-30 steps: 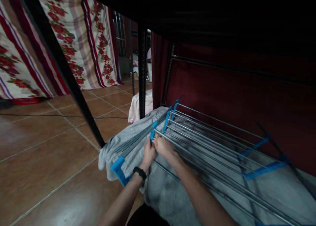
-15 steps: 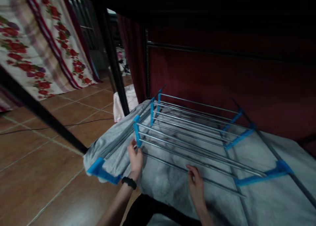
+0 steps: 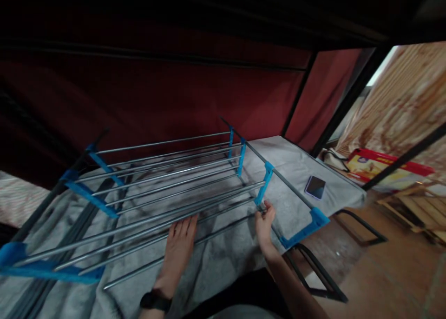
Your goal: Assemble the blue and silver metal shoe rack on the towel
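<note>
The metal rack (image 3: pixel 188 175) lies on the grey blanket (image 3: pixel 216 267), its far rods already spanning the blue brackets at left and right. What seems left is the near rod (image 3: pixel 223 230), its left end free, and the near-right corner bracket (image 3: pixel 315 222), which shows no rods. The left hand (image 3: pixel 180 237) lies flat, fingers extended over nearby rods; the right hand (image 3: pixel 265 222) curls at the near rod's right end, though I cannot tell whether it grips.

The rods (image 3: pixel 139 224) are silvery, their brackets (image 3: pixel 318 220) bright blue, the blanket (image 3: pixel 223 263) pale grey, the curtain (image 3: pixel 265 96) dark red.
</note>
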`<move>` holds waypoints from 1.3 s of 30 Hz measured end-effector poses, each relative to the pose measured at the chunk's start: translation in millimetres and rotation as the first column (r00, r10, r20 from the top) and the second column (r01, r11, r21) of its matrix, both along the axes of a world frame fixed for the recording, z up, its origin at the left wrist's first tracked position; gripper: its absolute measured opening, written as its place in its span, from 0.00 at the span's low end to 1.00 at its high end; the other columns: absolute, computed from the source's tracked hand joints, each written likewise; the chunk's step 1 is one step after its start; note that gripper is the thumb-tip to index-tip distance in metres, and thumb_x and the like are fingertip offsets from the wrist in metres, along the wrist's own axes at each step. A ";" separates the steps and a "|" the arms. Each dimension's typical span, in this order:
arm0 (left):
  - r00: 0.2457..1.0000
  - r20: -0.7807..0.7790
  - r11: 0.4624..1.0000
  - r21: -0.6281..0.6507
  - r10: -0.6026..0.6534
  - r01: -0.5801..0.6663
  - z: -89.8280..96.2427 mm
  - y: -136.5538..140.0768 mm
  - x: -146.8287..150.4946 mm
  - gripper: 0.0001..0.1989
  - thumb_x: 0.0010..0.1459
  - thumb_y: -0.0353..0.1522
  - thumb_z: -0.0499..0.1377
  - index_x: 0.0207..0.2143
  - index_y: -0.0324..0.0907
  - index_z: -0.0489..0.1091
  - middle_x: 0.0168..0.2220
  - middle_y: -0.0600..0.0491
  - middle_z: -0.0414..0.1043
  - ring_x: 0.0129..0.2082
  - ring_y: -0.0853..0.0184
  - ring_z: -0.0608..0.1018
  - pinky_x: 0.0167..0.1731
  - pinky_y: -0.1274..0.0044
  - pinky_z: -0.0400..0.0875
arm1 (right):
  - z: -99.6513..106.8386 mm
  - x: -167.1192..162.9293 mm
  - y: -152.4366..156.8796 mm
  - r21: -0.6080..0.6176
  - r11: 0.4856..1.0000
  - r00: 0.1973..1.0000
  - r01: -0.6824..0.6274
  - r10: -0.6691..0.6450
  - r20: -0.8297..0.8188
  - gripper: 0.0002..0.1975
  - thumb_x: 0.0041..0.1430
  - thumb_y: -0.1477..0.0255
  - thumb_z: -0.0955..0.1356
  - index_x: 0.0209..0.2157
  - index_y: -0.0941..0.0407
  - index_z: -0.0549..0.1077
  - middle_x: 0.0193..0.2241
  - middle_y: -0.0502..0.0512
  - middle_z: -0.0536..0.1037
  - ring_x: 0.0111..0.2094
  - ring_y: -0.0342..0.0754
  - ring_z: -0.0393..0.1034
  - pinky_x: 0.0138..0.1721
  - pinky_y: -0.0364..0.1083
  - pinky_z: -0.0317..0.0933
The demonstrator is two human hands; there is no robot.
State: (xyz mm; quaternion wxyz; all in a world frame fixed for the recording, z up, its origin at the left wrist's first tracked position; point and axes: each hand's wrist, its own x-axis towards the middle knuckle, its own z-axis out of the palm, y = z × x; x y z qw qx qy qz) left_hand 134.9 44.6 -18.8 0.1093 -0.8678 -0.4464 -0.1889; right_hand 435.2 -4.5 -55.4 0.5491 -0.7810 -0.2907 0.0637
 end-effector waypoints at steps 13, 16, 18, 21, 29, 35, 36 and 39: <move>0.995 -0.101 0.978 -0.207 -0.028 0.007 18.8 19.1 9.0 0.20 0.70 0.29 0.46 0.55 0.39 0.74 0.47 0.42 0.80 0.46 0.55 0.82 0.50 0.64 0.74 | 10.2 43.0 29.3 -0.011 0.970 0.970 -0.241 0.241 -0.003 0.22 0.58 0.71 0.62 0.54 0.57 0.71 0.51 0.62 0.77 0.54 0.53 0.70 0.59 0.54 0.63; 0.991 -0.124 0.979 -0.205 -0.046 0.020 18.2 21.0 6.1 0.23 0.70 0.28 0.45 0.60 0.43 0.72 0.47 0.42 0.80 0.44 0.56 0.82 0.48 0.65 0.74 | 18.4 44.9 32.8 -0.027 0.962 0.962 -0.273 0.272 -0.011 0.19 0.59 0.72 0.62 0.50 0.57 0.73 0.47 0.61 0.79 0.49 0.53 0.73 0.56 0.52 0.65; 0.991 -0.119 0.979 -0.201 -0.063 0.039 18.2 21.4 5.1 0.24 0.70 0.28 0.45 0.61 0.44 0.71 0.48 0.42 0.80 0.44 0.57 0.82 0.48 0.65 0.74 | 21.6 45.4 34.3 -0.035 0.958 0.959 -0.283 0.282 -0.028 0.18 0.59 0.73 0.61 0.48 0.56 0.73 0.44 0.59 0.80 0.47 0.52 0.74 0.55 0.52 0.66; 0.993 -0.083 0.978 -0.200 -0.080 0.062 19.8 21.0 5.9 0.25 0.69 0.27 0.44 0.61 0.43 0.72 0.49 0.42 0.81 0.46 0.58 0.82 0.50 0.66 0.74 | 23.9 45.4 34.8 -0.051 0.956 0.957 -0.290 0.288 -0.046 0.18 0.58 0.73 0.61 0.48 0.56 0.74 0.44 0.58 0.81 0.47 0.52 0.75 0.54 0.51 0.67; 0.996 0.060 0.978 -0.196 -0.061 0.071 25.6 19.2 9.0 0.21 0.69 0.34 0.47 0.56 0.46 0.76 0.45 0.45 0.82 0.42 0.59 0.82 0.46 0.68 0.76 | 25.6 45.8 32.4 -0.043 0.951 0.952 -0.306 0.305 -0.032 0.19 0.58 0.73 0.62 0.50 0.56 0.74 0.45 0.59 0.81 0.48 0.52 0.74 0.54 0.52 0.67; 0.997 0.063 0.973 -0.222 -0.054 0.067 20.2 19.8 9.2 0.23 0.71 0.36 0.46 0.58 0.47 0.75 0.46 0.46 0.81 0.42 0.58 0.81 0.45 0.68 0.74 | 20.5 47.6 31.9 -0.094 0.956 0.960 -0.279 0.279 -0.013 0.18 0.62 0.66 0.61 0.49 0.55 0.73 0.41 0.58 0.81 0.43 0.53 0.75 0.50 0.50 0.68; 0.997 0.056 0.972 -0.225 -0.052 0.064 19.0 20.0 9.3 0.23 0.71 0.36 0.45 0.59 0.47 0.74 0.46 0.46 0.81 0.42 0.58 0.81 0.45 0.67 0.74 | 19.4 48.0 32.0 -0.095 0.955 0.959 -0.281 0.282 -0.003 0.19 0.62 0.65 0.60 0.50 0.56 0.72 0.41 0.58 0.81 0.42 0.53 0.75 0.49 0.49 0.68; 0.998 0.033 0.971 -0.231 -0.056 0.062 16.9 20.4 9.9 0.24 0.72 0.35 0.44 0.60 0.46 0.73 0.45 0.47 0.81 0.42 0.57 0.81 0.46 0.66 0.74 | 16.6 49.1 32.3 -0.081 0.955 0.957 -0.285 0.288 0.030 0.22 0.63 0.63 0.59 0.53 0.58 0.70 0.42 0.59 0.80 0.41 0.53 0.74 0.48 0.50 0.67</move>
